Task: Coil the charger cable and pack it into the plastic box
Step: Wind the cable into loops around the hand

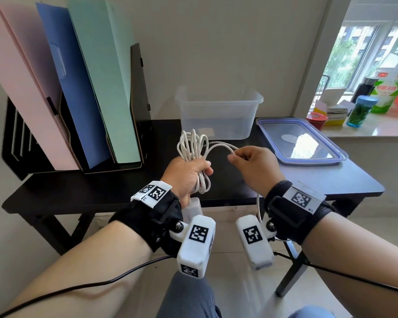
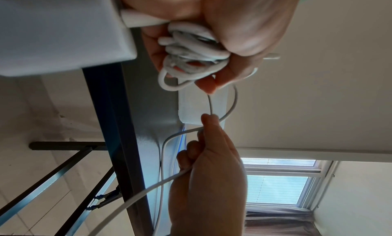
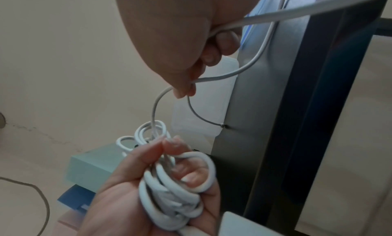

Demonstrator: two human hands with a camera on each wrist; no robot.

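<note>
Left hand (image 1: 186, 174) wrapped tight round a bunch of white cable (image 1: 194, 148) loops, up in the air over the near edge of the black table (image 1: 97, 189). Loops sticking out above and below the fist. White charger block (image 1: 194, 208) hanging just under that hand. Right hand (image 1: 254, 166) just beside it, pinching one loose strand (between thumb and finger), with the rest of the strand dropping down past the wrist. Clear box (image 1: 218, 111) open at the back of the table, well beyond both hands. Lid (image 1: 300, 143) flat beside the box, on its right.
</note>
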